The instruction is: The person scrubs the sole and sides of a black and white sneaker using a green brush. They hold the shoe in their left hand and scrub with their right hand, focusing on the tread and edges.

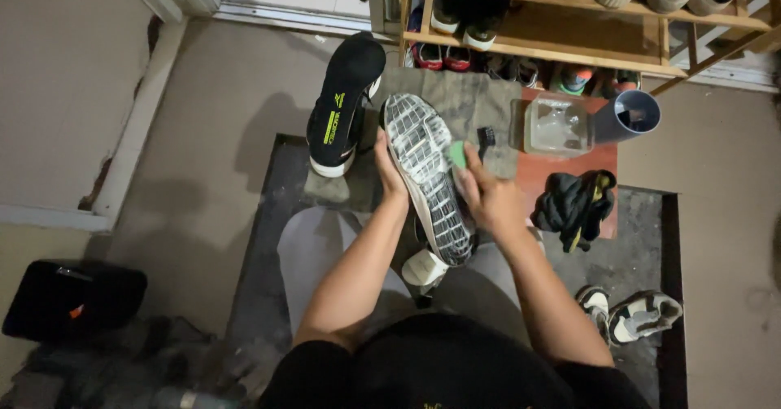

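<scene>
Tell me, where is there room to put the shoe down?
Bare floor lies left of the black shoe, toward the wall. More lies right of the grey cup. It is crowded by the clear tub, black cloth and shoe rack.

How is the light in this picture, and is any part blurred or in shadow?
Head view: dim indoor light; the shoe sole held by the left hand is lit and sharp; the right hand looks slightly soft; the person's shadow darkens the floor; bottom corners are dark.
</scene>
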